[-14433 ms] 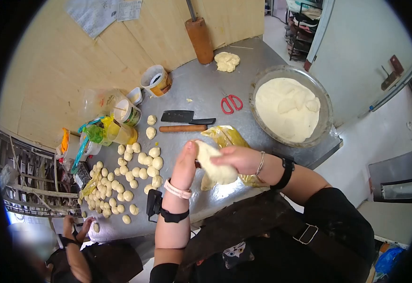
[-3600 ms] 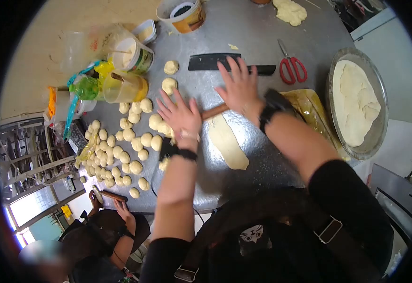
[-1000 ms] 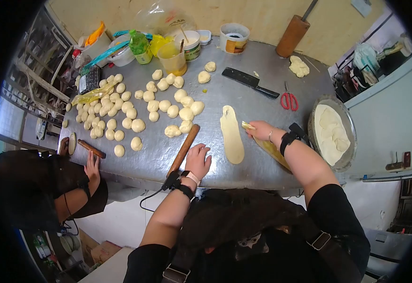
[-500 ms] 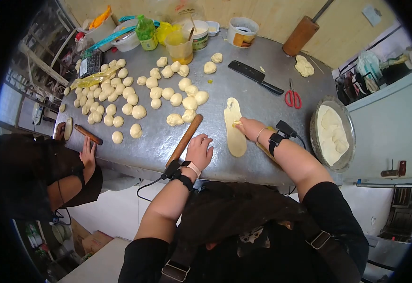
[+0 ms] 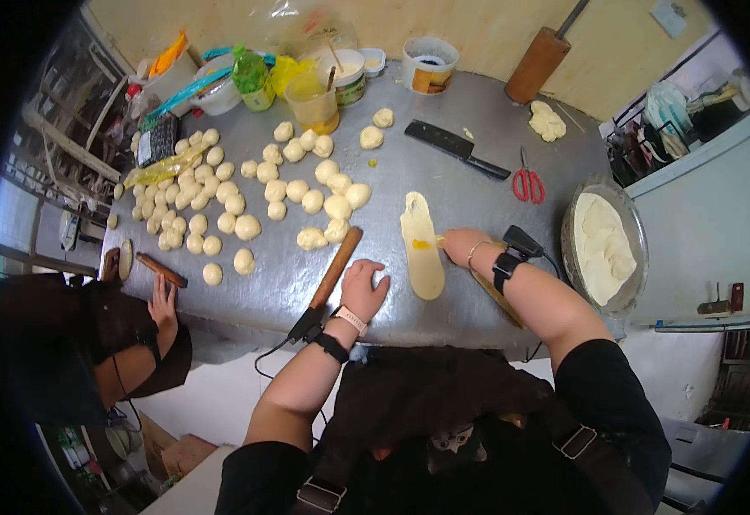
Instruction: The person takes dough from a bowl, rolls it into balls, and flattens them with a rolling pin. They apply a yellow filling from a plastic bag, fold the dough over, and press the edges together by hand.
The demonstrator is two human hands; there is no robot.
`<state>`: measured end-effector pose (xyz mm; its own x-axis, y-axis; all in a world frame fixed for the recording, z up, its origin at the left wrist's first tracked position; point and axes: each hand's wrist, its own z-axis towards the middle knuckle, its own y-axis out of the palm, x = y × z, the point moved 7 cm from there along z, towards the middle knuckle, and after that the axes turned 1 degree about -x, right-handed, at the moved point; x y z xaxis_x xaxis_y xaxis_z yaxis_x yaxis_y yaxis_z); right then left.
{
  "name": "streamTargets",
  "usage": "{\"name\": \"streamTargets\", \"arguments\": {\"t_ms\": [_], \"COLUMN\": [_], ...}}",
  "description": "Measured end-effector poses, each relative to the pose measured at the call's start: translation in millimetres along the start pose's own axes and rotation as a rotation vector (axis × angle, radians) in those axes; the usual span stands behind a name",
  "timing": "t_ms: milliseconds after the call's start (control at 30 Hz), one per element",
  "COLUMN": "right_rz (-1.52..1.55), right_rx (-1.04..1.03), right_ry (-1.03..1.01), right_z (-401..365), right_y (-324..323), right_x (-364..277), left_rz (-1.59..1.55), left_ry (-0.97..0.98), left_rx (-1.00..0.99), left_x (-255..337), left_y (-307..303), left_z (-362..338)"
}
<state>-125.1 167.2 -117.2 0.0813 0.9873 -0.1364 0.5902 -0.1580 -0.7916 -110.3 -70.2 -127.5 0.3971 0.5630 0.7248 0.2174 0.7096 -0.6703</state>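
My left hand (image 5: pixel 364 290) rests on the metal table (image 5: pixel 323 330) with loosely curled fingers and the thumb apart, holding nothing. Just left of it lies a wooden rolling pin (image 5: pixel 337 268). A long, flat strip of dough (image 5: pixel 425 273) lies between my hands, with a yellow-orange smear (image 5: pixel 421 245) near its middle. My right hand (image 5: pixel 464 246) is closed at the strip's right edge, its fingertips around something small and pale that I cannot make out. Partly hidden under my right forearm is a long tan piece (image 5: pixel 497 296).
Many dough balls (image 5: pixel 338 206) cover the left and middle. Behind are a cleaver (image 5: pixel 456 148), red scissors (image 5: pixel 528 184), a cup of yellow liquid (image 5: pixel 313 103) and tubs. A dough bowl (image 5: pixel 637 249) stands right. A co-worker's hand (image 5: pixel 163 307) is near a small rolling pin (image 5: pixel 161 269) at left.
My right hand has moved right and slightly down, off the middle of the strip, and the yellow-orange smear now shows there. The view has shifted slightly.
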Motion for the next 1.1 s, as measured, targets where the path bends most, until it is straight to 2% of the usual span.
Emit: {"name": "streamTargets", "arguments": {"t_ms": [100,133,233,300,333,433,467,500,533,567,600,633,700,733,833,867,933,967,1000,1100], "right_rz": [0.191,0.128,0.117,0.275,0.251,0.248,0.287,0.325,0.53,0.593,0.657,0.72,0.411,0.248,0.18,0.275,0.461,0.514,0.57,0.634], "right_rx": [0.163,0.437,0.568,0.507,0.473,0.375,0.348,0.321,0.222,0.164,0.103,0.042,0.208,0.297,0.342,0.279,0.151,0.194,0.238,0.406], "right_ry": [0.433,0.328,-0.072,-0.144,-0.181,-0.321,-0.388,-0.451,-0.316,-0.335,-0.352,-0.368,-0.576,-0.676,-0.516,-0.455,-0.327,-0.342,-0.356,-0.342], "right_z": [-18,-15,45,76,82,94,97,96,85,85,83,82,82,81,90,90,79,71,60,14], "right_y": [-48,-61,-63,-55,-54,-51,-52,-51,-57,-54,-49,-41,-39,-39,-43,-41,-43,-45,-46,-42], "right_x": [36,36,12,2,0,-10,-10,-11,-8,-8,-7,-6,-11,-15,-10,-7,-2,-1,0,-5], "left_rz": [-0.211,-0.193,-0.026,0.196,0.312,0.284,0.204,0.058,-0.089,-0.237,-0.514,-0.5,-0.465,-0.245,0.238,0.296,0.307,0.313,0.323,0.036], "left_ry": [-0.154,-0.14,-0.12,-0.018,0.031,0.132,0.346,0.149,-0.049,-0.248,-0.411,-0.365,-0.254,-0.195,0.2,0.085,0.049,0.032,0.409,0.054], "left_rx": [-0.02,0.007,-0.109,-0.158,-0.183,-0.335,-0.255,-0.362,-0.462,-0.557,-0.638,-0.641,-0.633,-0.658,-0.608,-0.744,-0.775,-0.79,-0.474,-0.584], "left_x": [-3,-4,-1,9,11,7,11,2,4,-1,-14,-19,-17,-7,13,5,15,16,43,48], "left_y": [4,11,48,59,62,68,67,66,60,60,73,78,77,73,78,88,78,75,51,39], "left_z": [63,88,152,165,170,174,172,173,174,172,165,163,165,164,168,170,171,168,164,138]}}
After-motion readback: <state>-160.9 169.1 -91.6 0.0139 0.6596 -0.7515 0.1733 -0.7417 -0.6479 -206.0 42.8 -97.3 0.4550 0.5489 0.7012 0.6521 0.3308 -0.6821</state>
